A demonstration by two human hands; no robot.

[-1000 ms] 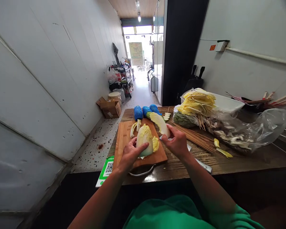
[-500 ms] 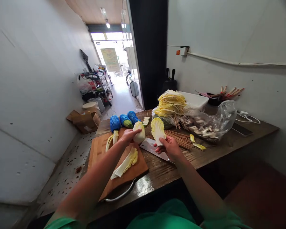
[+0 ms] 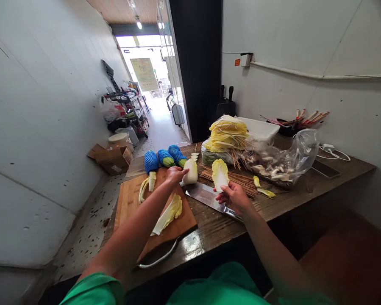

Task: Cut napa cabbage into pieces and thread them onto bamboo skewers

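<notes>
- The cabbage (image 3: pixel 190 171) is gripped by the left hand (image 3: pixel 176 174), thumb laid along its side, near the far right edge of the chopping board (image 3: pixel 128 197); whether the table is touched by it cannot be told.
- A single leaf (image 3: pixel 220 174) is pinched upright at its white base by the right hand (image 3: pixel 236 197), above the knife (image 3: pixel 206 197).
- The knife is laid flat on the wooden table (image 3: pixel 222 231), its handle pointed toward the near edge.
- The chopping board, fitted with a metal handle (image 3: pixel 160 257), is strewn with a long leaf piece (image 3: pixel 169 214) and some pale strips (image 3: pixel 145 187).
- Beyond the board, three vegetables are wrapped in blue netting (image 3: pixel 151 161).
- Wooden skewers (image 3: pixel 244 185) are spread on the table, near a heap of skewered yellow leaves (image 3: pixel 226 134) and a clear bag of mushrooms (image 3: pixel 273 169).
- A phone (image 3: pixel 325 168) is placed farther right.
- The narrow room is bounded by white walls (image 3: pixel 34 127); a cardboard box (image 3: pixel 112 161) is set on the speckled floor (image 3: pixel 85 237), and the far doorway is brightly lit.
</notes>
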